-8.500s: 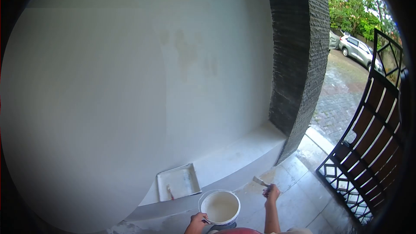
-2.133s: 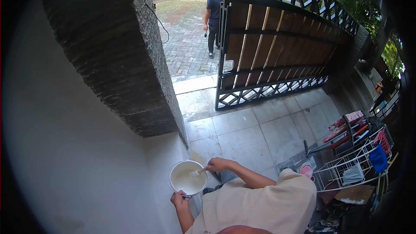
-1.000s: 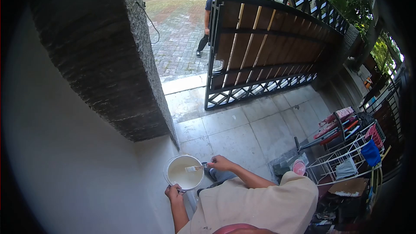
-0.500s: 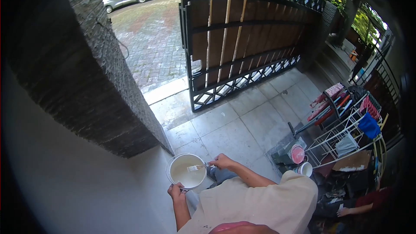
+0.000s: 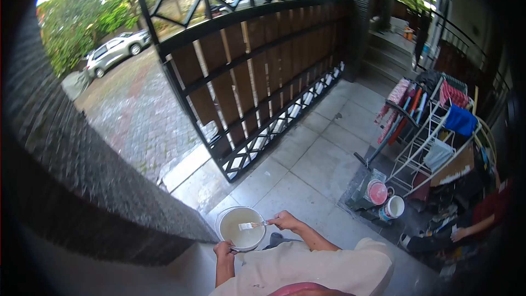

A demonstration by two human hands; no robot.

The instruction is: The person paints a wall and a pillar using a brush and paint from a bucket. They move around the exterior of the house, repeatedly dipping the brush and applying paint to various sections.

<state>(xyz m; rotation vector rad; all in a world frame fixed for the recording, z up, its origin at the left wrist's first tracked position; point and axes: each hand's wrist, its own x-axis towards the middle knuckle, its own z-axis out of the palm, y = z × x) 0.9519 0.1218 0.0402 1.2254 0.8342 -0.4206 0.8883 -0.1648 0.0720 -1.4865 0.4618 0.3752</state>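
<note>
A: Where does the brush (image 5: 253,225) lie?

B: Over the open mouth of the bucket (image 5: 227,217), at the near side of the scene. Its long axis runs roughly left to right, bristles left, handle right.

A: Which hand is nearer to the handle?

B: The right hand (image 5: 285,221); its fingers are closed round the handle end, so the bristles lie left of them. The left hand (image 5: 223,250) has its fingers curled on the bucket's near-left rim (how tightly, I can't tell).

A: And around them?

B: Floor tiles (image 5: 316,169) beyond, and the gate (image 5: 222,79) farther off.
</note>
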